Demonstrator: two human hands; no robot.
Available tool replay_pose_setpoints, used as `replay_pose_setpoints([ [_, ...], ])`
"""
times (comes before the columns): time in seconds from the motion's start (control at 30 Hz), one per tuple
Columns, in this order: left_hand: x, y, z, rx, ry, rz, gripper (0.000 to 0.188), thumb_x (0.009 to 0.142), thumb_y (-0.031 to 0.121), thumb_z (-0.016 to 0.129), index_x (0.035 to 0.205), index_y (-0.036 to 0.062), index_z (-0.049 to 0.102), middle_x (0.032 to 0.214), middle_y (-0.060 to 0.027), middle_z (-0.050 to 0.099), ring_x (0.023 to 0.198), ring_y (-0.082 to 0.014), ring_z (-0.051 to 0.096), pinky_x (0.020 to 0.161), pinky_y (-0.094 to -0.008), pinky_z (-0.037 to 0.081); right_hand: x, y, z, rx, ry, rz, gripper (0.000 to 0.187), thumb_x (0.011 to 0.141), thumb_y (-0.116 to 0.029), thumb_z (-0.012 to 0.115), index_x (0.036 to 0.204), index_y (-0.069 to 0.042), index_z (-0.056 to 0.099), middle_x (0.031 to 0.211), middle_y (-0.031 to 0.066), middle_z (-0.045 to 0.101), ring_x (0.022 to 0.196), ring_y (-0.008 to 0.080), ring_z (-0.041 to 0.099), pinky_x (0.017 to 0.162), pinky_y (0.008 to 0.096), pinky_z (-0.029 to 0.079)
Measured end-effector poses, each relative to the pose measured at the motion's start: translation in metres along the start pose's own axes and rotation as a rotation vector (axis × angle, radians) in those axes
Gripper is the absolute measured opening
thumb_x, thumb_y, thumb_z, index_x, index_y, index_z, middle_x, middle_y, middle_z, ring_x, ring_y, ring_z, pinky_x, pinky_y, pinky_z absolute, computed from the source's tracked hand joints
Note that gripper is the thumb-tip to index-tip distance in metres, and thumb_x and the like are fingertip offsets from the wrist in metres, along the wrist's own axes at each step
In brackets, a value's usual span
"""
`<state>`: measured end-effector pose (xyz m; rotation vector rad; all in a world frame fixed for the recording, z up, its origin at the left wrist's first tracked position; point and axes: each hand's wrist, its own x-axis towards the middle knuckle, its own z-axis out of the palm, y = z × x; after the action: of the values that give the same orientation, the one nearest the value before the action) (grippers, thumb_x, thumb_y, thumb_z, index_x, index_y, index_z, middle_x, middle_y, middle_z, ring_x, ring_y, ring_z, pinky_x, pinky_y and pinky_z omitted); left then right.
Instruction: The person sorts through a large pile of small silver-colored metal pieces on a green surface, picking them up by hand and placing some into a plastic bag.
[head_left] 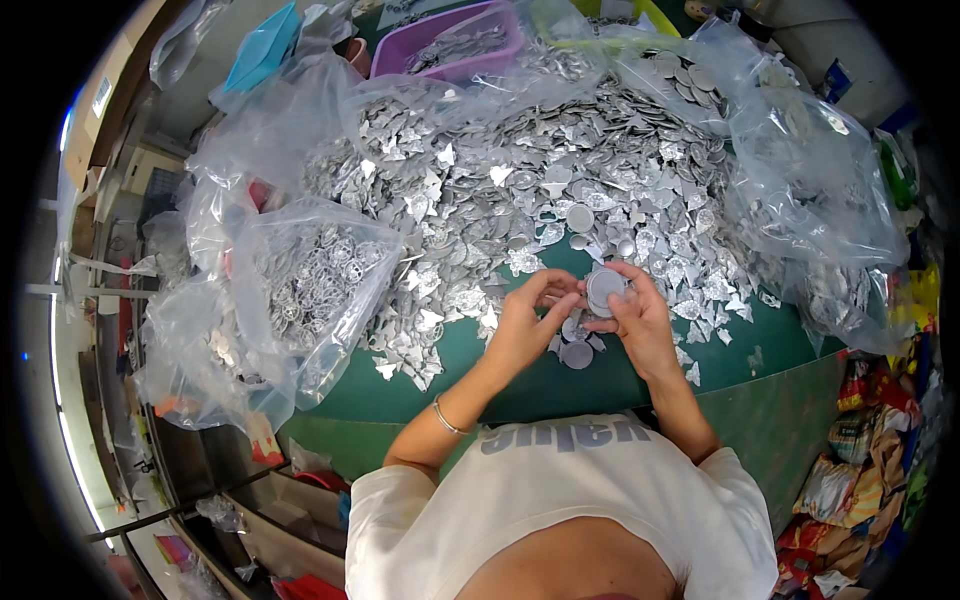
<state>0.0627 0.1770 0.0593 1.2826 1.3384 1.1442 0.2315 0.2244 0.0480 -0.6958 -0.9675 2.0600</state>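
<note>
My right hand (645, 325) is closed round some flat, round grey metal discs (604, 287), held just above the pile's near edge. Beside it, my left hand (537, 318) has its thumb and forefinger pinched together, close to the discs. Whatever sits between those fingertips is too small to make out. Below the hands, another round disc (576, 355) lies on the green table top (490, 375). A wide heap of small silvery metal pieces (460, 230) spreads beyond my hands, with flat pointed shapes and round discs mixed together.
At left, a clear plastic bag (315, 285) holds open-work metal pieces. More clear bags (800, 150) lie at right. A purple basin (450, 45) and a yellow-green basin (650, 15) stand at the back, with a blue tray (262, 48) at far left. Colourful packages (850, 480) fill the right side.
</note>
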Motion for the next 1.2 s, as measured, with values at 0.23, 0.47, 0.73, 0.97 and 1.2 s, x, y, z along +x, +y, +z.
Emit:
replay_pose_setpoints([
  [0.23,-0.01,-0.01,0.019,0.01,-0.008,-0.077,0.035,0.079,0.004,0.064,0.111,-0.0045,0.052,0.092,-0.0078,0.061,0.082,-0.0114,0.059,0.067,-0.0223,0.048,-0.011,0.006,-0.001,-0.314,0.057,0.009,0.025,0.09,-0.008,0.047,0.113,0.002,0.048,0.095,0.0089,0.057,0.083,0.013,0.056,0.064,0.0259,0.05],
  [0.47,-0.02,-0.027,0.014,0.018,-0.006,-0.063,0.027,0.084,0.002,0.059,0.109,-0.0032,0.055,0.092,-0.0075,0.062,0.083,-0.0111,0.059,0.07,-0.0219,0.047,0.004,-0.01,-0.026,-0.853,-0.08,0.007,0.023,0.089,-0.009,0.05,0.11,-0.001,0.053,0.095,0.0064,0.06,0.082,0.0138,0.054,0.069,0.0267,0.044],
  [0.73,-0.033,-0.037,-0.005,-0.107,0.054,-0.139,0.025,0.086,0.003,0.056,0.11,-0.0026,0.053,0.094,-0.0066,0.061,0.089,-0.0105,0.058,0.078,-0.0218,0.046,0.082,-0.093,-0.027,-0.077,0.268,-0.075,0.03,0.09,-0.016,0.052,0.115,0.001,0.047,0.098,0.0077,0.059,0.071,0.0123,0.056,0.054,0.0238,0.045],
  [0.97,-0.037,-0.045,-0.003,-0.023,0.172,-0.046,0.023,0.083,0.002,0.058,0.107,-0.0002,0.056,0.089,-0.0089,0.063,0.079,-0.0139,0.06,0.069,-0.0241,0.048,0.17,-0.124,-0.055,-0.284,0.534,-0.503,0.04,0.09,-0.01,0.044,0.126,0.006,0.039,0.107,0.0128,0.056,0.096,0.0207,0.056,0.08,0.0305,0.045],
  [1.2,-0.036,-0.049,-0.016,0.57,0.389,0.25,0.036,0.071,-0.001,0.064,0.106,0.0009,0.055,0.108,-0.0145,0.055,0.099,-0.0332,0.052,0.084,-0.0374,0.042,0.041,-0.041,-0.034,-1.332,-0.034,-0.372,0.026,0.079,-0.012,0.062,0.102,-0.001,0.061,0.096,0.0129,0.062,0.089,0.0279,0.055,0.081,0.0331,0.043],
])
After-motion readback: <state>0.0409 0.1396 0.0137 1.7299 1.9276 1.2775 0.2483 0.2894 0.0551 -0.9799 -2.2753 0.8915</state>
